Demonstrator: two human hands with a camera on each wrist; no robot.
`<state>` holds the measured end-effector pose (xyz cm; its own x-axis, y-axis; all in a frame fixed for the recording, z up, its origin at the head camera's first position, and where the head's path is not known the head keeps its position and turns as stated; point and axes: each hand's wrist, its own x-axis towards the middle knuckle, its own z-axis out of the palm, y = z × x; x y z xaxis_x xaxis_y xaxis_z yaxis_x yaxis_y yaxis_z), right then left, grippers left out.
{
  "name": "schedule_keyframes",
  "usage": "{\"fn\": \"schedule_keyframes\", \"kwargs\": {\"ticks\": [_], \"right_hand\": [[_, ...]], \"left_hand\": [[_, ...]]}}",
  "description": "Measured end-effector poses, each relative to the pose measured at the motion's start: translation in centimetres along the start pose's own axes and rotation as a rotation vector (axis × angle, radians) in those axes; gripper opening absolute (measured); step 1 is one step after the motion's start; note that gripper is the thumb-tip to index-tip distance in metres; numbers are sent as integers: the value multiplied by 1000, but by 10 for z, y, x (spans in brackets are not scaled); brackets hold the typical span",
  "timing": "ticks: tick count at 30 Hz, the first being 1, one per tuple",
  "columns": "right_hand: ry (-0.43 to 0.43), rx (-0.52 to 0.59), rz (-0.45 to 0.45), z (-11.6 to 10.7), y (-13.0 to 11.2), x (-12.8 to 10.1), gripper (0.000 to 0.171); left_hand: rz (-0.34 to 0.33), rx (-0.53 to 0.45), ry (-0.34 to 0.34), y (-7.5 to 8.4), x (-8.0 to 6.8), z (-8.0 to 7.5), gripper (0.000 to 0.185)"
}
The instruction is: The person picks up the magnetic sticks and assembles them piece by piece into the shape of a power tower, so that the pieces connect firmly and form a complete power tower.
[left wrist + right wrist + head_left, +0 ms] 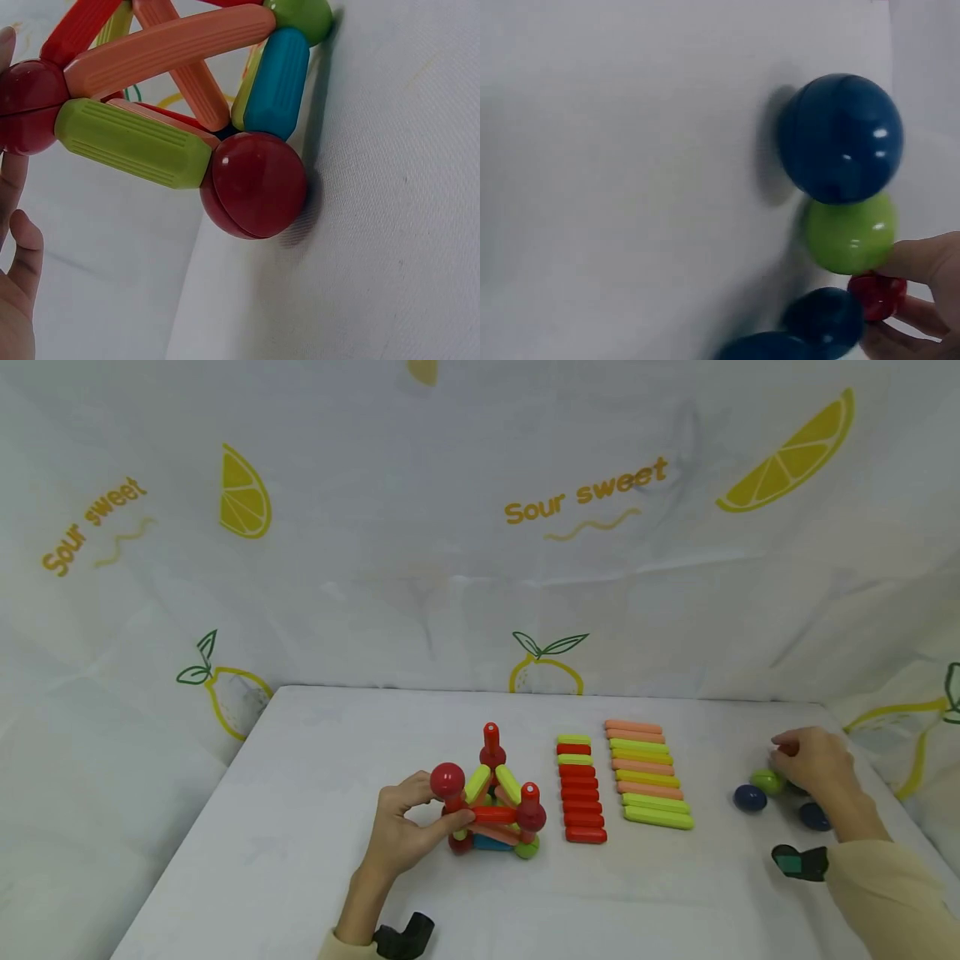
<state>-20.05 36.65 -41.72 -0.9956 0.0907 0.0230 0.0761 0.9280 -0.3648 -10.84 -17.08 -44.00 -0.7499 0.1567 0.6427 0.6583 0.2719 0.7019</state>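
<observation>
Rod-and-ball structure (pixel 491 806) mid-bench, ribbed plastic rods, glossy balls; left hand (pixel 405 831) fingers curled on red rod; right hand (pixel 813 764) fingers pinching small red ball (pixel 877 295) beside smooth green ball (pixel 849 234)

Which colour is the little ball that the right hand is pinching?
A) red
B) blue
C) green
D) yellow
A: in the right wrist view the right hand pinches a small shiny red plastic ball between its fingertips, just beside the round green plastic ball and the dark blue plastic balls lying on the white tablecloth.
</observation>
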Motion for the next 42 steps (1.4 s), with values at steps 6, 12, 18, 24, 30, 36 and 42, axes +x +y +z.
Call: {"fn": "schedule_keyframes", "kwargs": {"ticks": [6, 12, 18, 24, 30, 36, 42], "right_hand": [[237, 90, -85, -18, -39, 4, 37], [356, 256, -219, -36, -113, 1, 41], [373, 459, -498, -36, -192, -15, 40], [203, 634, -644, -24, -262, -37, 42], [46, 689, -767, -7, -306, -50, 37], [-56, 635, -794, 7, -323, -56, 38], [-102, 573, -785, 19, -326, -58, 37]], "left_hand": [[-2, -2, 2, 1, 0, 0, 30], [-6, 1, 3, 1, 0, 0, 30], [-14, 2, -1, 2, 0, 0, 29], [-21, 3, -2, 2, 0, 1, 28], [-22, 5, -4, 2, 1, 1, 29], [-13, -4, -10, 1, 2, 1, 30], [-13, -18, -8, 0, 1, 0, 31]]}}
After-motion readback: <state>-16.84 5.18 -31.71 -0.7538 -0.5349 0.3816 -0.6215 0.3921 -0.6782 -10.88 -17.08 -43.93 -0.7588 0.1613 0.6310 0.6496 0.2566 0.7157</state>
